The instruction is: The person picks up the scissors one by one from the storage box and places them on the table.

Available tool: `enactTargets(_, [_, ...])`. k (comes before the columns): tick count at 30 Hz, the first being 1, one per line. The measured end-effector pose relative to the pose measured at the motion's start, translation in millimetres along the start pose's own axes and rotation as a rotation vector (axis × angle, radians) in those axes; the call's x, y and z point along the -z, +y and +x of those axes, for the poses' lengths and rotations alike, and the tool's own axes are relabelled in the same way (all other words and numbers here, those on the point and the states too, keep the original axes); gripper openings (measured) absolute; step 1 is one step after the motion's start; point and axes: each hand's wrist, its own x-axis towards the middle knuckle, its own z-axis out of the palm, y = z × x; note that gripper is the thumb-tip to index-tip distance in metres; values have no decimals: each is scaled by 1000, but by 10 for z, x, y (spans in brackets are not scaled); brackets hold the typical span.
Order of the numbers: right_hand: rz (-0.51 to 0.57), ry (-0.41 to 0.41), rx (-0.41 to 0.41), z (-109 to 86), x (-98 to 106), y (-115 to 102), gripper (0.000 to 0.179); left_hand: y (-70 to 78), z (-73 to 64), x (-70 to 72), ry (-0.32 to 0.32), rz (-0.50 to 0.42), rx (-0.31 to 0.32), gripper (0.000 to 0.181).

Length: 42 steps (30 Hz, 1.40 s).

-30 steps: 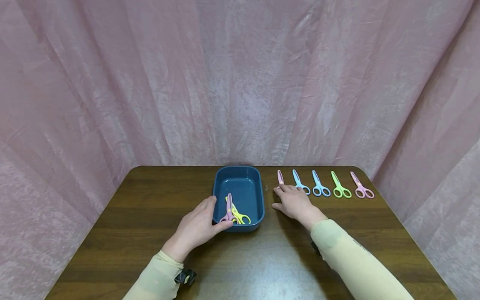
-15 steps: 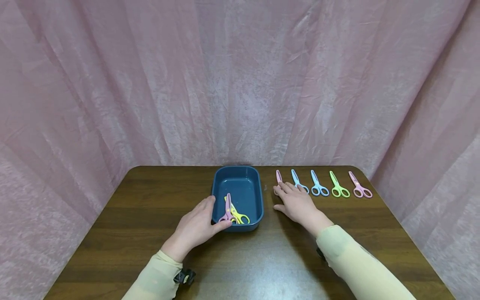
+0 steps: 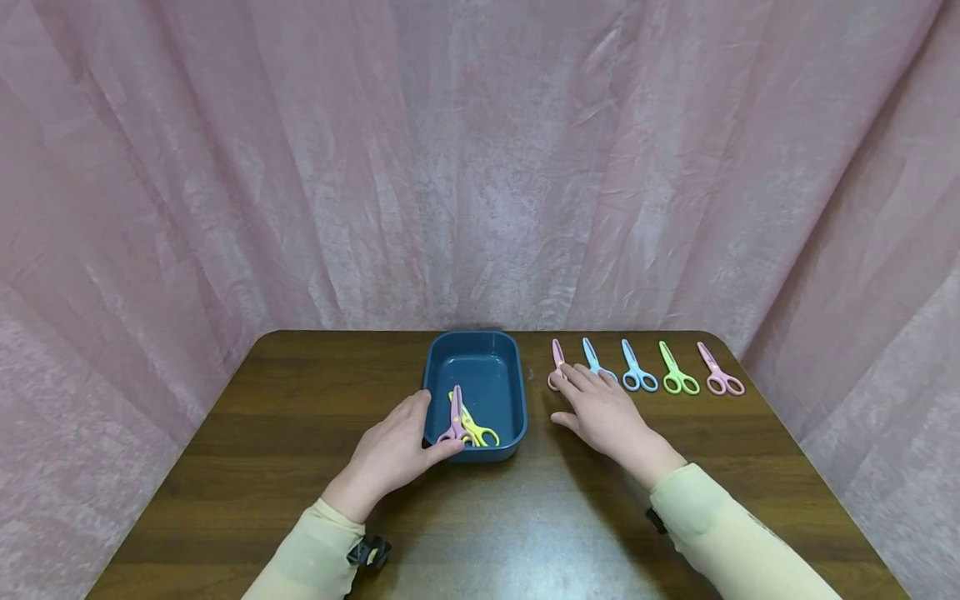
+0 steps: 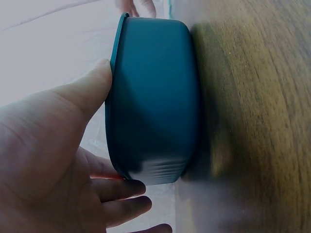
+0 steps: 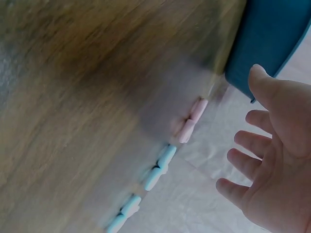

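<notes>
My left hand rests at the near left corner of a dark blue tray, thumb on the front rim, other fingers along the left side. In the left wrist view its thumb touches the rim, and the fingers look fairly straight. Inside the tray, purple scissors lie across yellow scissors. My right hand hovers with spread fingers over the handles of pink scissors and blue scissors, partly hiding both. The right wrist view shows this hand holding nothing, apart from the pink scissors.
To the right along the table's far edge lie another pair of blue scissors, green scissors and more pink scissors, in a row. The brown wooden table is backed by a pink curtain.
My right hand has drawn slightly back and to the right, uncovering more of the leftmost pink scissors. My left hand and the tray stay in place.
</notes>
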Motion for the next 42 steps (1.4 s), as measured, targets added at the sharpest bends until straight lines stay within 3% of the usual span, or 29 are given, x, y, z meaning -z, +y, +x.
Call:
enactTargets(12, [21,31,12,-44,123,-126,69,0,8,1,-6,-10,12,105])
enactTargets(28, [34,64,160,61,286,-528,70,-3,13,-19,11,-13,1,104])
enactTargets(42, [46,41,261,231,254,-830,68,-9,14,-19,29,8,-24,103])
